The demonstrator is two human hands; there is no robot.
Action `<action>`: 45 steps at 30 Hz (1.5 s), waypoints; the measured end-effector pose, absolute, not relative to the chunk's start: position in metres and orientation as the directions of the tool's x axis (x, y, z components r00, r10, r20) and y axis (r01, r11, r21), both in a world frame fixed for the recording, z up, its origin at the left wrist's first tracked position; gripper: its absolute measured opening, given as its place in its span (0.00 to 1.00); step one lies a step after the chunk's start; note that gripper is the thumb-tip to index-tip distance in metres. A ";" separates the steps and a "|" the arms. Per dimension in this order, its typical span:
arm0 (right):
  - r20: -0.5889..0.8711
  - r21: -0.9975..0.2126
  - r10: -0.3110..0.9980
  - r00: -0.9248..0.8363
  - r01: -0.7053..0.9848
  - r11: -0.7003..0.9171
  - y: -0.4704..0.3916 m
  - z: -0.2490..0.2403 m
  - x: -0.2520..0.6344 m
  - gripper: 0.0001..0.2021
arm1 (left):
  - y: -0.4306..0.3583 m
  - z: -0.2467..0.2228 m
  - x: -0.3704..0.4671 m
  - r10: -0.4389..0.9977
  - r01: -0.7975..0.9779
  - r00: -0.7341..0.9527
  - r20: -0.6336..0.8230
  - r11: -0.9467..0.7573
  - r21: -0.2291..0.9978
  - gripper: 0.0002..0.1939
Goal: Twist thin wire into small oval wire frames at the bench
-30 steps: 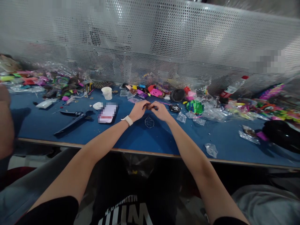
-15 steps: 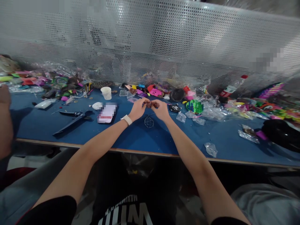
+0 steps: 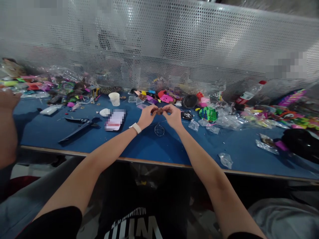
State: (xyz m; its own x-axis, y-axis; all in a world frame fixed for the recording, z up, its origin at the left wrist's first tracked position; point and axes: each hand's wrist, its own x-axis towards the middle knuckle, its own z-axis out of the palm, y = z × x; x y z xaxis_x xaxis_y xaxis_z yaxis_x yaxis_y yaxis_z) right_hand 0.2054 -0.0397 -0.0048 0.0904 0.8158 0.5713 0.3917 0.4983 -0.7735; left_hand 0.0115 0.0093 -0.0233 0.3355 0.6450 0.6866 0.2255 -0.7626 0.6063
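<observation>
Between my fingertips, just above the blue table, is a small brown lump that looks soft, like clay. My left hand, with a pale band on its wrist, pinches it from the left. From the right, my right hand pinches the same lump. On the table just below my hands lies a leaf-shaped outline of thin wire with cross strands. Left of my left hand are a phone and a white round lump.
A paper cup, dark scissors-like tools and a bottle stand or lie about. Colourful clay pieces and plastic bags line the back along a perforated metal screen. Another person's arm is at the left edge.
My hands stay together, and the brown lump shows more plainly between my fingertips. The view has shifted slightly. The other person's hand at left reaches further into view.
</observation>
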 end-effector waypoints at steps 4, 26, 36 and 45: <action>0.536 -0.783 0.843 0.035 0.395 0.481 -0.037 -0.003 0.210 0.14 | 0.012 -0.025 0.010 0.646 0.240 0.365 0.671 -0.761 0.602 0.10; 0.157 -0.809 0.891 -0.427 0.461 0.364 -0.044 0.023 0.232 0.14 | 0.011 -0.013 0.004 0.565 0.307 0.497 0.659 -0.825 0.475 0.10; 0.024 -0.988 0.842 -0.539 0.115 0.102 -0.064 0.028 0.224 0.13 | 0.007 0.000 -0.005 0.541 0.197 0.570 0.618 -0.820 0.537 0.10; 0.145 -0.986 0.853 -0.502 0.000 0.167 -0.060 0.024 0.223 0.13 | 0.002 0.007 -0.002 0.560 0.196 0.469 0.683 -0.820 0.538 0.16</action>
